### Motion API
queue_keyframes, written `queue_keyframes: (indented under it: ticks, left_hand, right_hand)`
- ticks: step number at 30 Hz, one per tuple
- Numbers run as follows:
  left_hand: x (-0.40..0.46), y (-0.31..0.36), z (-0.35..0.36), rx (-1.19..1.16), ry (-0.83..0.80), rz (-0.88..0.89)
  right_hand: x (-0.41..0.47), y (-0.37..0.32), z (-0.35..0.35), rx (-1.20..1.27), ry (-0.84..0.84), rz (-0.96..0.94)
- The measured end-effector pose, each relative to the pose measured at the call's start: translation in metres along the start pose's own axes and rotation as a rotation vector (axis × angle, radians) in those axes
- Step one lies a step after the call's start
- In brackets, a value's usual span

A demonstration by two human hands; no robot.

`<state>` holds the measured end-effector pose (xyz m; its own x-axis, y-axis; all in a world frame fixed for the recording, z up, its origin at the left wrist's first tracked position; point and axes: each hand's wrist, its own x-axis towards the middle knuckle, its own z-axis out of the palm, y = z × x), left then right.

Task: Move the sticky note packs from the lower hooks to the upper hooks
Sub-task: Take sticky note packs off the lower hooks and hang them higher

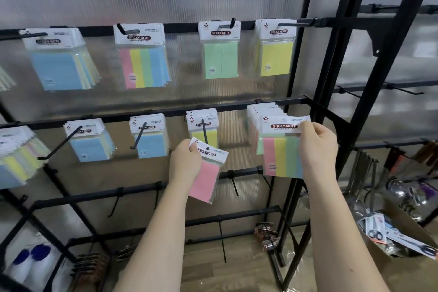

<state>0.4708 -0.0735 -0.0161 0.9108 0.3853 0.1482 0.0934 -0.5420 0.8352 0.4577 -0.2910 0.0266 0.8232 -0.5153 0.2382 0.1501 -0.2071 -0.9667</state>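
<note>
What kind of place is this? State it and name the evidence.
Probably a stationery or general goods shop display. Retail-packed sticky note packs hang in rows on black metal rack hooks, more goods hang on the neighbouring rack, and a cardboard box holds carded scissors.

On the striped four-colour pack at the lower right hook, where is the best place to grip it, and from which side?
Pinch the white header card of the striped pack from its right edge, as the right hand does. The card is stiff and sits at the hook hole; the other packs block the left.
</note>
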Motion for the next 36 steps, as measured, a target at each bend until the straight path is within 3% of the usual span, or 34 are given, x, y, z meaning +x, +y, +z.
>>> queue_keyframes:
  ticks: [4, 13, 25, 29, 36]
  left_hand:
    - [-0.009, 0.006, -0.018, 0.014, 0.004, 0.050]
    - [-0.006, -0.011, -0.081, 0.039, 0.184, 0.033]
    - [0.037, -0.052, -0.196, 0.180, 0.221, -0.040]
    - [0.051, -0.066, -0.225, 0.170, 0.223, -0.010]
    - [0.062, -0.079, -0.249, 0.184, 0.248, -0.044]
  right_hand:
    - [-0.015, -0.001, -0.002, -0.015, -0.020, 0.001]
    - [-0.038, -0.014, 0.016, -0.015, -0.063, 0.005]
    - [-0.097, -0.059, 0.119, 0.029, -0.031, -0.199]
    - [-0.112, -0.077, 0.156, 0.157, 0.034, -0.254]
    - [-0.111, -0.129, 0.195, 0.393, -0.025, -0.278]
